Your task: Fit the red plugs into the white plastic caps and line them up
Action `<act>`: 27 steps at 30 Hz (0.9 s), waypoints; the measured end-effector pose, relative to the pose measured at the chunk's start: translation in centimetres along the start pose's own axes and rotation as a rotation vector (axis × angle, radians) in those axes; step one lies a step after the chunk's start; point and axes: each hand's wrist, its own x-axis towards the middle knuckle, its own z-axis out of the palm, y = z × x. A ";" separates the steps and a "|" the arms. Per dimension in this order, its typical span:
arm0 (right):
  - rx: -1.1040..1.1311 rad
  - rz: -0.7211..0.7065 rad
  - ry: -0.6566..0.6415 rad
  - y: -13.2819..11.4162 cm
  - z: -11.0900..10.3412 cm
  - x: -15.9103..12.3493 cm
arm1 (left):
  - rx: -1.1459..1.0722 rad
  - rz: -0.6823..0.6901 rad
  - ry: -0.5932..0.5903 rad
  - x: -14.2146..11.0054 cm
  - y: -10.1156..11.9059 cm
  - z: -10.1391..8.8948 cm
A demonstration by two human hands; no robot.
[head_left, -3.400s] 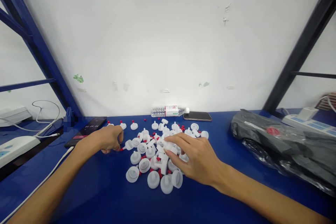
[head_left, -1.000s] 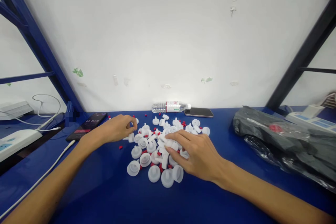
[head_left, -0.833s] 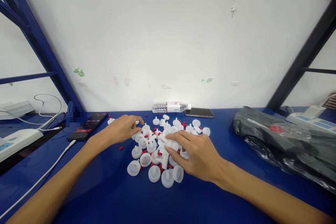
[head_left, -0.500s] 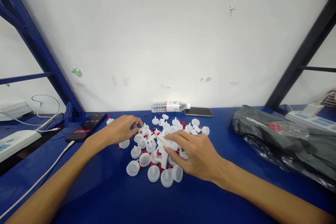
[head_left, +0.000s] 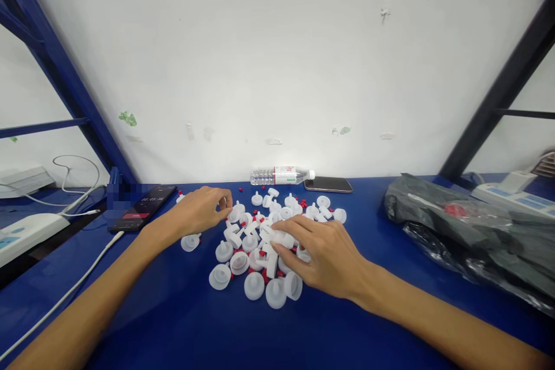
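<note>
A heap of white plastic nozzle caps (head_left: 254, 286), each a round cap with a thin spout, lies on the blue table with small red tips (head_left: 265, 277) among them. At the heap's left edge is my left hand (head_left: 206, 208), its fingers curled in towards the thumb beside a white cap (head_left: 236, 215); what they pinch is hidden. A single cap (head_left: 189, 242) lies just below that hand, a red tip next to it. My right hand (head_left: 323, 251) rests over the heap's right side, thumb and fingers around a white nozzle cap (head_left: 282, 238).
A clear water bottle (head_left: 284, 176) lies along the wall, with a dark phone (head_left: 328, 185) beside it. Another phone showing a timer (head_left: 145, 208) is at left, its white cable (head_left: 65, 295) running forward. A grey plastic bag (head_left: 459, 231) covers the right side.
My left hand moved from beside the phone to the heap's left edge, where its fingers have curled. A white cap has come to lie left of the heap. My right hand stayed put.
</note>
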 end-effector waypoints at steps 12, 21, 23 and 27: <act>-0.011 0.005 -0.017 0.0 0.0 -0.1 | -0.007 -0.048 -0.032 -0.1 -0.4 -0.4; -0.019 0.005 -0.024 0.0 0.1 -0.2 | -0.101 0.107 -0.359 -0.3 -2.4 -0.2; -0.021 0.006 -0.021 0.0 0.1 -0.2 | -0.096 0.118 -0.353 -0.1 -2.4 0.1; -0.016 0.009 -0.027 0.1 0.1 -0.1 | -0.089 0.106 -0.317 0.0 -2.5 0.2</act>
